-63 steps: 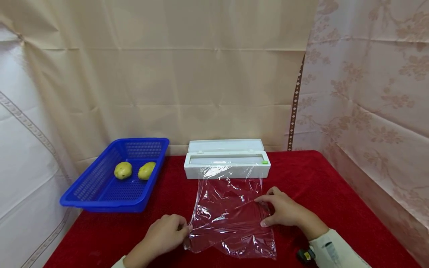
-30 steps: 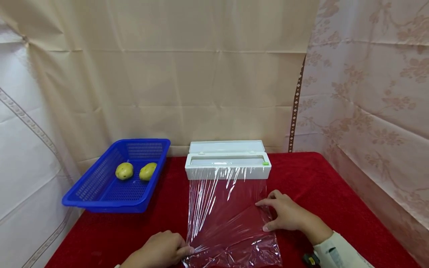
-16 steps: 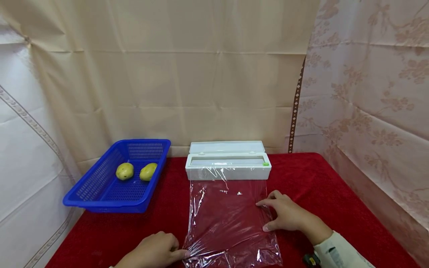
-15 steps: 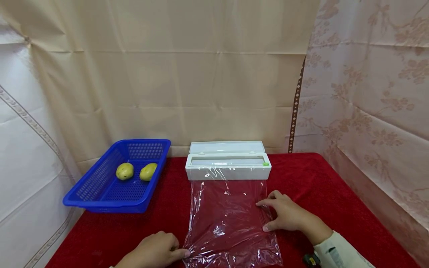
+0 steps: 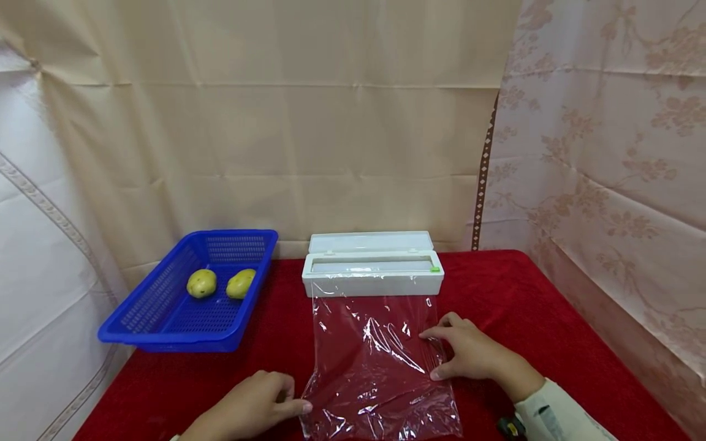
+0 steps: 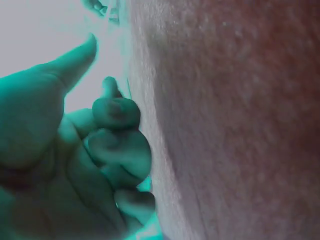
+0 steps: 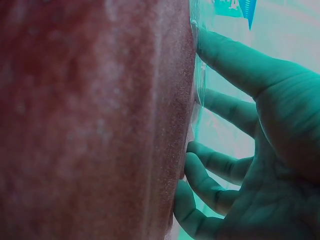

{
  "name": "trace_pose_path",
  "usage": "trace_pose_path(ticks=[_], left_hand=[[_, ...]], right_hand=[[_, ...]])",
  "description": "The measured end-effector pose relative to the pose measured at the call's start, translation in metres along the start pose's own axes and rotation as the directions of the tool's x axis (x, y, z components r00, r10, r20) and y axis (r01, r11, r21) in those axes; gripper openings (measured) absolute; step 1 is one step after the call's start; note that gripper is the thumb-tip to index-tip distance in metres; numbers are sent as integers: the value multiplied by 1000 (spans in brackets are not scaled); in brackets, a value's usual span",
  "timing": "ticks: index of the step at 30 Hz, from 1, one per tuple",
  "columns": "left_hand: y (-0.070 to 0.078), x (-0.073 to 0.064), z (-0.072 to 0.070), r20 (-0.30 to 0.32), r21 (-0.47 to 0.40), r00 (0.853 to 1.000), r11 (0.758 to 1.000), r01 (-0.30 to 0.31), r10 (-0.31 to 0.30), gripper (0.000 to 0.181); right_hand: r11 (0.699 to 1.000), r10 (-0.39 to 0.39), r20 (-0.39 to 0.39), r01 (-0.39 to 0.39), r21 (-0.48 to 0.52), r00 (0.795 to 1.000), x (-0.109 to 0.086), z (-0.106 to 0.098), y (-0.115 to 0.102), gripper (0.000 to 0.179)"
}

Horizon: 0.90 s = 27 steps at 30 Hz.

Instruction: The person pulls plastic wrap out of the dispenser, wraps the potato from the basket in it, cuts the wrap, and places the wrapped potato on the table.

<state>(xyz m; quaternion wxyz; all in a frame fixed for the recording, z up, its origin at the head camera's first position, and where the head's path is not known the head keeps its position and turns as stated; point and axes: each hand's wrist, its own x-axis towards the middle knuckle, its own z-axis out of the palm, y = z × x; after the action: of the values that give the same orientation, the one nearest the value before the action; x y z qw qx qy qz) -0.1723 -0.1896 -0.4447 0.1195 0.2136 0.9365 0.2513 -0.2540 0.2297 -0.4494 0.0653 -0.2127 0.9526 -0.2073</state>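
A sheet of clear plastic wrap (image 5: 380, 361) runs from the white wrap dispenser (image 5: 372, 283) toward me over the red cloth, wrinkled near its front edge. My left hand (image 5: 248, 401) lies by the sheet's front left corner, thumb tip at the edge. In the left wrist view, the thumb stands apart from the loosely curled fingers (image 6: 117, 112), with nothing between. My right hand (image 5: 469, 349) rests on the wrap's right edge, thumb and fingertips touching it and spread apart. Its fingers (image 7: 232, 112) also show spread in the right wrist view, against the film and cloth.
A blue plastic basket (image 5: 165, 339) stands at the left with two yellow-green, roundish fruits or potatoes (image 5: 201, 283) inside. The dispenser's lid (image 5: 371, 242) is raised, and a green slider (image 5: 435, 269) sits at its right end. Curtains hang behind and at the sides.
My left hand pulled the wrap toward me and left, drawing the sheet longer and flat, then its pinch loosened and the film slackened. The right hand has stayed nearly in place.
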Motion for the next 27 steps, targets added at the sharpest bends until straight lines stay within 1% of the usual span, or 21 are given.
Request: trace_pose_path(ticks=[3, 4, 6, 9, 10, 11, 13, 14, 16, 18, 20, 22, 24, 26, 27], left_hand=[[-1, 0, -2, -23, -54, 997, 996, -78, 76, 38], [-1, 0, -2, -37, -53, 993, 992, -116, 114, 36], [0, 0, -3, -65, -33, 980, 981, -192, 190, 36], [0, 1, -2, -108, 51, 947, 953, -299, 303, 34], [-1, 1, -1, -111, 82, 937, 943, -323, 331, 34], [-2, 1, -1, -98, 100, 933, 937, -336, 345, 32], [-3, 2, -1, -53, 133, 931, 927, -351, 361, 29], [-3, 3, -1, -25, 140, 931, 924, -356, 363, 28], [-2, 3, -5, 37, 127, 938, 930, -346, 344, 23], [2, 4, -11, 63, 115, 941, 934, -338, 333, 18], [5, 5, -23, 50, 107, 947, 941, -320, 317, 15], [8, 8, -39, 13, 111, 956, 950, -292, 292, 13], [9, 12, -57, -34, 140, 966, 959, -248, 255, 12], [11, 16, -76, -72, 150, 979, 972, -180, 193, 11], [11, 19, -84, -94, 157, 982, 976, -149, 165, 11]], right_hand=[[1000, -4, -1, 4, 4, 1000, 1, 0, 0, 68], [1000, -5, -2, 5, -1, 1000, 2, 0, 1, 68], [1000, -7, -2, 7, -8, 1000, 2, 0, 1, 68], [1000, -15, -1, 15, -12, 1000, 3, 0, 2, 68], [1000, -13, -1, 13, -11, 1000, 3, 0, 2, 68], [1000, -6, 2, 6, -6, 1000, 3, -1, 1, 68], [1000, 8, 9, -8, 6, 1000, 3, -1, 0, 68], [1000, 13, 13, -14, 12, 1000, 3, -2, 0, 68], [999, 27, 21, -28, 18, 999, 2, -2, -1, 68], [999, 31, 25, -32, 23, 999, 2, -2, -1, 68], [999, 27, 25, -28, 22, 999, 1, -2, -1, 68], [999, 23, 23, -24, 23, 999, 1, -2, -1, 68], [1000, 17, 21, -17, 22, 1000, 1, -1, 0, 68], [1000, 16, 19, -16, 22, 1000, 1, -1, 0, 68], [1000, 17, 20, -17, 19, 1000, 2, 0, 1, 68]])
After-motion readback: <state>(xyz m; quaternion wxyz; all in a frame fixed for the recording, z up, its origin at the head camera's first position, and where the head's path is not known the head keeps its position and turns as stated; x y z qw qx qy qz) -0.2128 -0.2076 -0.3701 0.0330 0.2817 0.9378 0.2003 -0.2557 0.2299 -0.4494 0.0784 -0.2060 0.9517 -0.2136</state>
